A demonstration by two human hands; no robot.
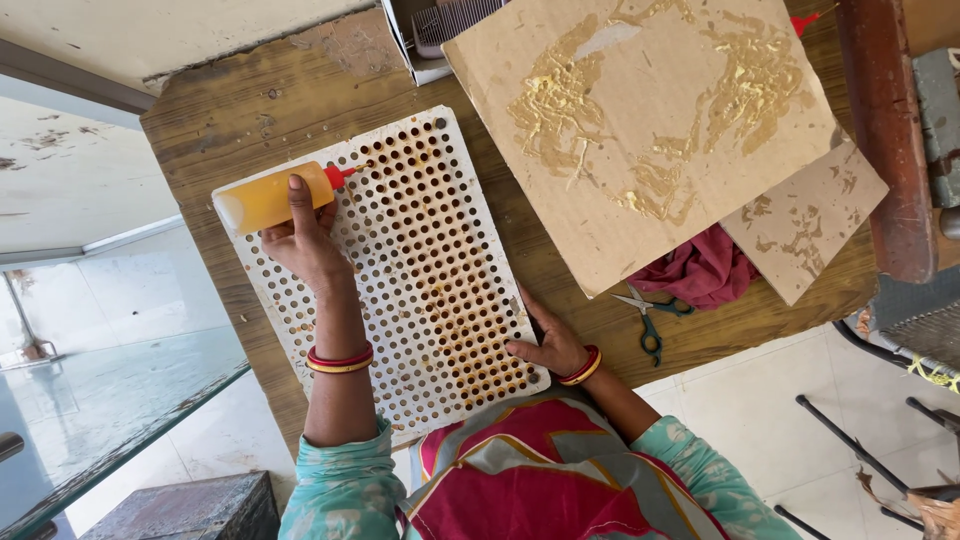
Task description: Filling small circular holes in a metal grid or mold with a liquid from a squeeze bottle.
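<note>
Left hand [305, 240] is wrapped around a squeeze bottle [272, 198] of amber liquid — bottle lies almost level over the far-left corner of the perforated board [420, 300], red nozzle [343, 176] pointing right, tip just above the holes. Forefinger runs along the top of the bottle body.

Right hand [548, 343] rests open and flat, fingers spread, pressing on the board's near-right edge; it grips nothing.

The board is white, full of rows of round holes, lying flat and skewed on the wooden bench [250, 110]. The holes in the middle and right part are stained brown; those toward the left edge look cleaner.

Both wrists carry red and yellow bangles [340, 359].

Past the board: a big cardboard sheet [640, 130] smeared with dried yellowish glue, overlapping a smaller smeared piece [810, 225]. A red cloth [700, 272] is tucked under their near edge. Scissors [648, 315] with teal handles lie on the bench just beside the cloth, right of the board — well apart from both hands.
</note>
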